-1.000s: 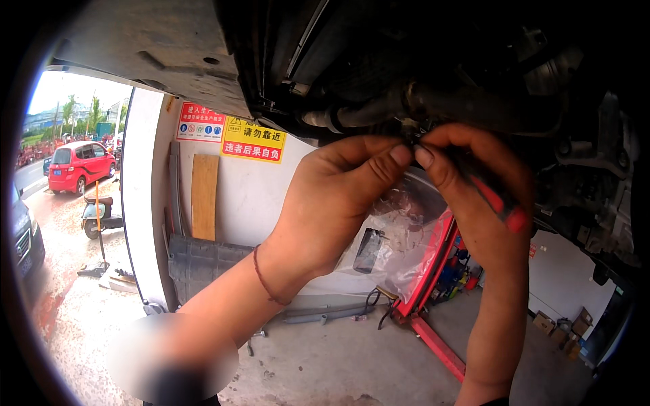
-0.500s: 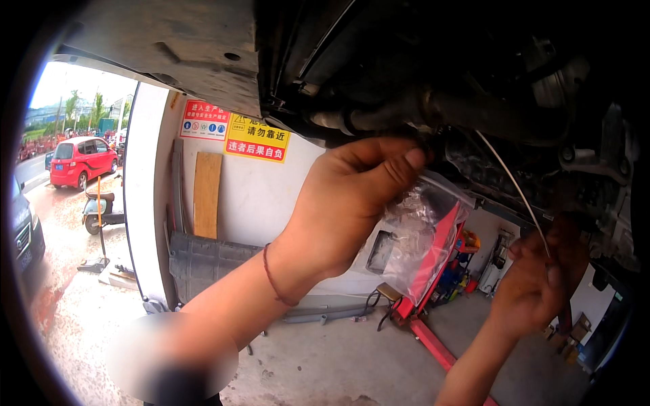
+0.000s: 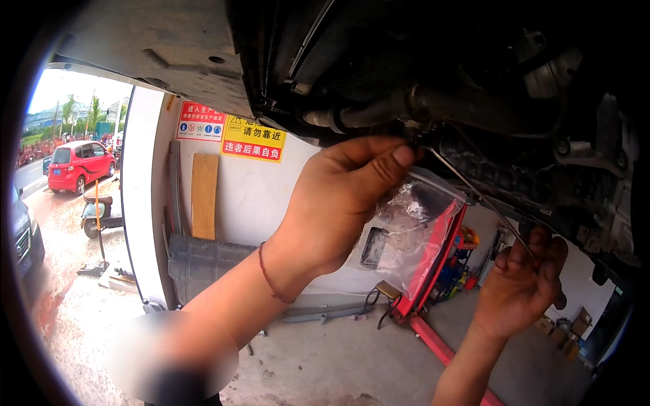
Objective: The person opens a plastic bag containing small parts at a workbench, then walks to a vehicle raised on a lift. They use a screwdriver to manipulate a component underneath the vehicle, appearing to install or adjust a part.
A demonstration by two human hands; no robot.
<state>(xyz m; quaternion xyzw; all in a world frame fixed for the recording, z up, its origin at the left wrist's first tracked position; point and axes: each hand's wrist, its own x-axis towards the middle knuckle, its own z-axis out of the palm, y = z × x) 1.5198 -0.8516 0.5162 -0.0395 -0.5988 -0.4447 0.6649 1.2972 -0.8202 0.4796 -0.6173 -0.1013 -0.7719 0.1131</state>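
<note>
My left hand is raised under a vehicle, thumb and forefinger pinched together close to a dark pipe joint. A clear plastic bag hangs from this hand, its upper edge running in behind the fingers. Whatever else the fingertips may grip is hidden. Lower and to the right, my right hand is closed around a thin metal rod tool. The rod slants up to the left, and its tip is near my left fingertips. My right palm and fingers cover the tool's grip end.
Overhead is the vehicle's underside with a flat panel and a metal bracket. A red lift post and leg stand beyond the bag. A small stool, a wooden board and a dark plastic panel are near the wall.
My right hand has shifted left and slightly down. The rod's tip has moved left, closer to my left fingertips, and the rod lies at a flatter slant. My left hand keeps its pinch.
</note>
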